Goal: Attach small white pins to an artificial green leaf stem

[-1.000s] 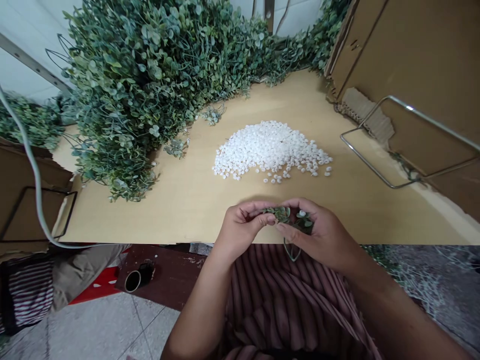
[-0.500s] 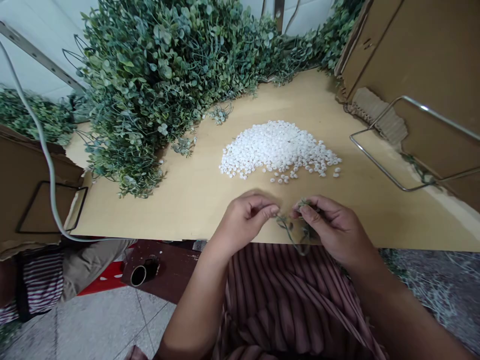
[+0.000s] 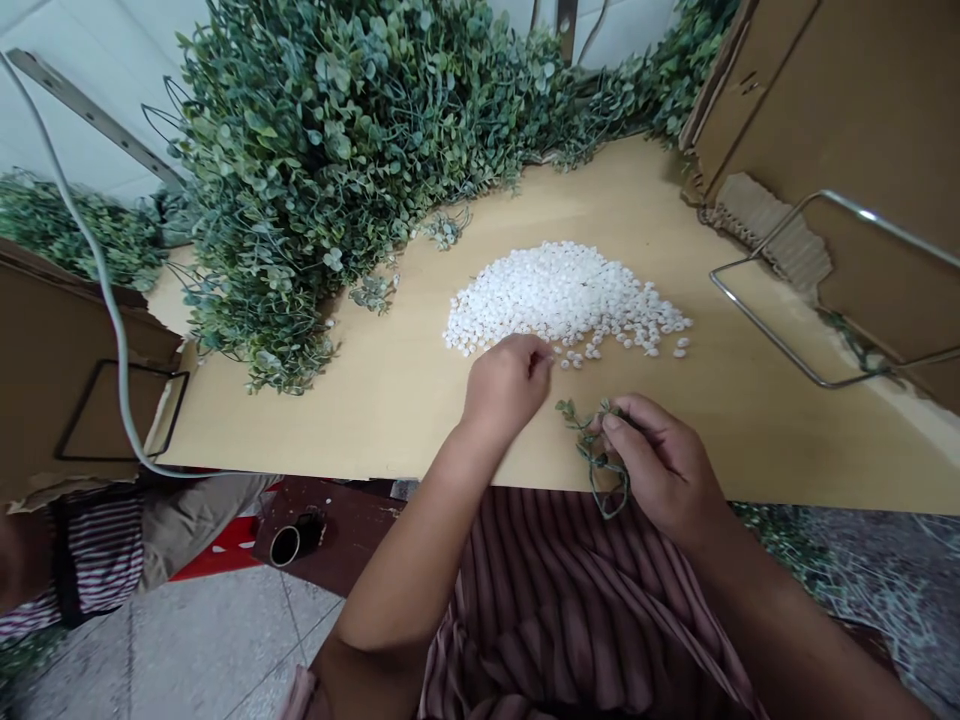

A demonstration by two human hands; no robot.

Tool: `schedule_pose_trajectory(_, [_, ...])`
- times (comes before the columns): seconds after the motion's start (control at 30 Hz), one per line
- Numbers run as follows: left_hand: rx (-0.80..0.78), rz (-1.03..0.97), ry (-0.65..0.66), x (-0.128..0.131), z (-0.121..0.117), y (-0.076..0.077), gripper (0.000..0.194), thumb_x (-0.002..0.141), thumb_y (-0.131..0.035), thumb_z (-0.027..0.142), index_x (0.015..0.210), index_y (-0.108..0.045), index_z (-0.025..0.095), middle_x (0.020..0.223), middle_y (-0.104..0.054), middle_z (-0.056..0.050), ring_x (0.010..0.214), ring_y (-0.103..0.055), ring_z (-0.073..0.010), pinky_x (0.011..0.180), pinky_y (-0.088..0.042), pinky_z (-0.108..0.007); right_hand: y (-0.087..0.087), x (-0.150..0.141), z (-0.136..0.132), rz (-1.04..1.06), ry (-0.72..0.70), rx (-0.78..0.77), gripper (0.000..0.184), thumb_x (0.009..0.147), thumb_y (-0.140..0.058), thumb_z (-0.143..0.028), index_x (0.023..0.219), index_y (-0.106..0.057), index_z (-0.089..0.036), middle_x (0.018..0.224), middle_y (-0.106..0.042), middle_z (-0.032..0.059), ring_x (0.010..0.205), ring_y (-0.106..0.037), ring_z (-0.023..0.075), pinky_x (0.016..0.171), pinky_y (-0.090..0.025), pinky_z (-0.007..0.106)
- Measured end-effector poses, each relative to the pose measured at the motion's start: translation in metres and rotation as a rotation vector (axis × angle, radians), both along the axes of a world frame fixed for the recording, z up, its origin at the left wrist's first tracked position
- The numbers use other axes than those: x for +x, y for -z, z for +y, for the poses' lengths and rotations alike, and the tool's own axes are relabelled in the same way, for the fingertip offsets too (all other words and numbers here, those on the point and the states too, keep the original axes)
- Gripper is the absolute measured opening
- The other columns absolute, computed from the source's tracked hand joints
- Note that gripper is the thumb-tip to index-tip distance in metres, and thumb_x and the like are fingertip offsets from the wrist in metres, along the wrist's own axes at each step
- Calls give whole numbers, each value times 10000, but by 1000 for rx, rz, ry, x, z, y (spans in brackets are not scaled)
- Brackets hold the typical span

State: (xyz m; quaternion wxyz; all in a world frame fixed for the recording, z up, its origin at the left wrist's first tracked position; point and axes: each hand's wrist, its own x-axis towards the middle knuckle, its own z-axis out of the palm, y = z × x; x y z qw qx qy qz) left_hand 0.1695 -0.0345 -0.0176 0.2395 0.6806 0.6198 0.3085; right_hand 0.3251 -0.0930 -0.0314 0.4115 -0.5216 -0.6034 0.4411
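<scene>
My right hand (image 3: 654,455) pinches a small artificial leaf sprig (image 3: 596,460) between thumb and fingers, over the table's near edge. The sprig's thin green stems curl and dangle to the left of the fingers. At the near edge of a heap of small white plastic beads (image 3: 555,290), my left hand (image 3: 510,385) is closed, its fingertips brought together beside some loose beads. Whatever lies between those fingertips is too small and hidden to make out.
A big mound of artificial greenery (image 3: 337,150) covers the back left of the table (image 3: 390,400). Small loose sprigs (image 3: 373,292) lie near it. Cardboard (image 3: 847,130) and a bent metal wire frame (image 3: 780,340) stand at right. A white cable (image 3: 112,300) hangs at left, near another person's leg (image 3: 195,520).
My left hand has let go of the sprig and moved up to the beads. My right hand still holds the sprig, nearly in place. The view has shifted slightly.
</scene>
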Motion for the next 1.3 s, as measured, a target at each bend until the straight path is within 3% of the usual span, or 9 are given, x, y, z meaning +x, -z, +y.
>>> schedule_pose_trajectory(0.1, [-176,-514,-1,-3,-14,-2,36,762,-611,190,770,-609,155,682,-612,-16,623,-544,-111,627,-439,-255,-1,-1,1,-4,5,3,315,847,-424,-385,663,-474,-134,603,-431,-13,578,-395,26,536,-338,123])
schedule_pose_trajectory(0.17, [-271,-803,38,-2,-25,-4,120,725,-674,225,756,-589,146,664,-611,-2,609,-556,-92,629,-461,-235,-2,-2,1,-19,-2,15,321,843,-428,-383,643,-464,-134,589,-417,-14,574,-382,27,531,-320,127])
schedule_pose_trajectory(0.33, [-355,-1102,111,7,-40,-4,275,629,-793,294,750,-606,133,620,-615,24,554,-552,-54,576,-467,-180,-2,-5,2,-59,-28,57,334,849,-426,-378,640,-495,-127,580,-431,-13,576,-390,25,544,-315,133])
schedule_pose_trajectory(0.57, [-384,-1143,75,9,-45,-4,255,608,-818,298,729,-671,129,610,-637,17,567,-572,-55,605,-486,-179,-2,-6,3,-51,-29,83,298,836,-456,-342,653,-555,-128,607,-508,1,590,-442,32,559,-345,139])
schedule_pose_trajectory(0.9, [-352,-1089,-72,7,-49,-2,263,557,-842,245,776,-733,150,677,-713,-7,610,-633,-78,664,-537,-196,-1,-7,2,-118,-26,151,314,852,-424,-326,635,-524,-122,598,-483,-9,594,-437,23,566,-344,135])
schedule_pose_trajectory(1.3, [-259,-1042,-10,7,-54,0,153,628,-798,195,764,-736,163,775,-747,-33,717,-697,-119,730,-576,-217,-3,-8,3,-181,-23,221,296,812,-457,-287,578,-527,-121,580,-487,0,592,-452,36,579,-359,160])
